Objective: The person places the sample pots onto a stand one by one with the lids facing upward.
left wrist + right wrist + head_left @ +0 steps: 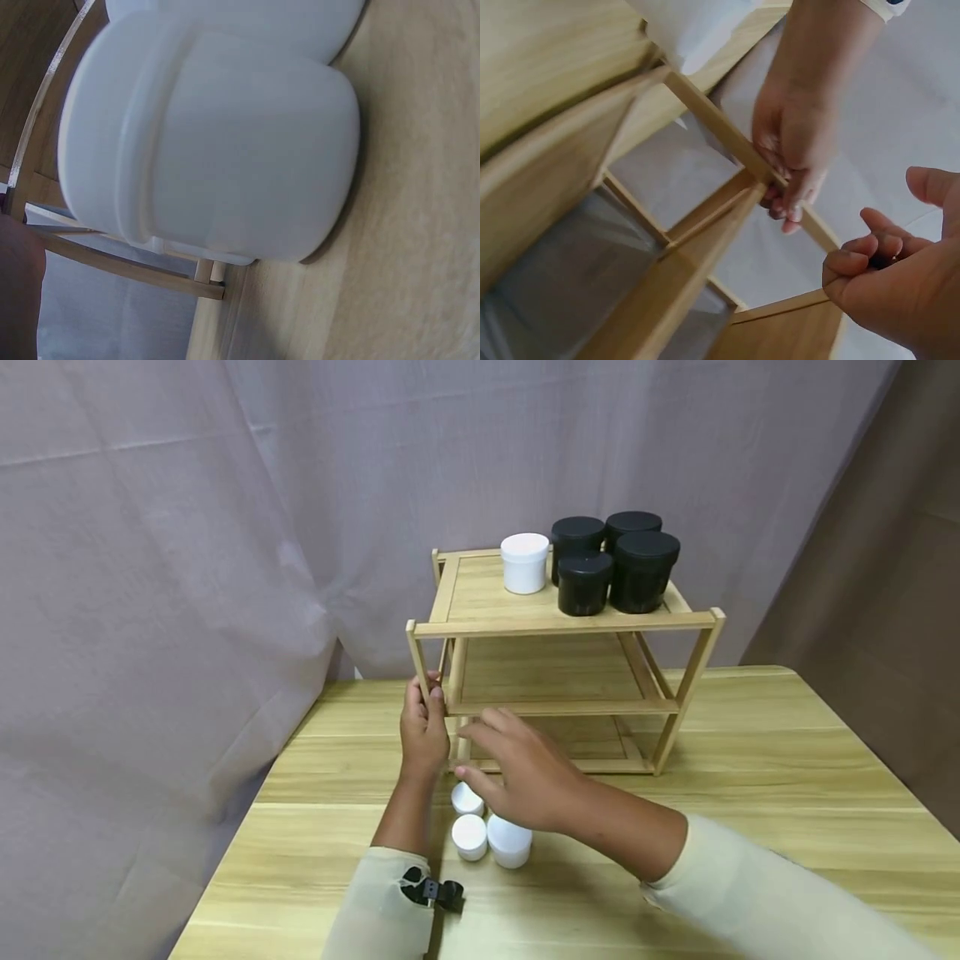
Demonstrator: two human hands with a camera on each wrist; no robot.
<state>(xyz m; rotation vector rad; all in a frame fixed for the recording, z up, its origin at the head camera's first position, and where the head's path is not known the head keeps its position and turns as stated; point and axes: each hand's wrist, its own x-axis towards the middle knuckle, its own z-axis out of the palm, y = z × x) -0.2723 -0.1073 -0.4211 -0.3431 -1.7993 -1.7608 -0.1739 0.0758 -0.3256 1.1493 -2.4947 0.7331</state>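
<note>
My left hand [425, 731] grips the front left post of a three-tier wooden rack [562, 628] at middle-shelf height. In the right wrist view, the fingers and thumb of that left hand [799, 127] wrap the post near the joint. My right hand [525, 772] hovers before the rack's lower left front, its fingers loosely bent around nothing. Below it stand three lidded white jars: a small front one [469, 837], a small rear one [467, 799] and a larger one [510, 843], partly covered by the hand. A white jar [247, 142] fills much of the left wrist view.
On the rack's top shelf stand a white jar [524, 564] and several black jars [645, 577], grouped toward the right. The rack rests on a light wooden table [300, 860]. Grey curtain [187, 527] hangs behind and to the left.
</note>
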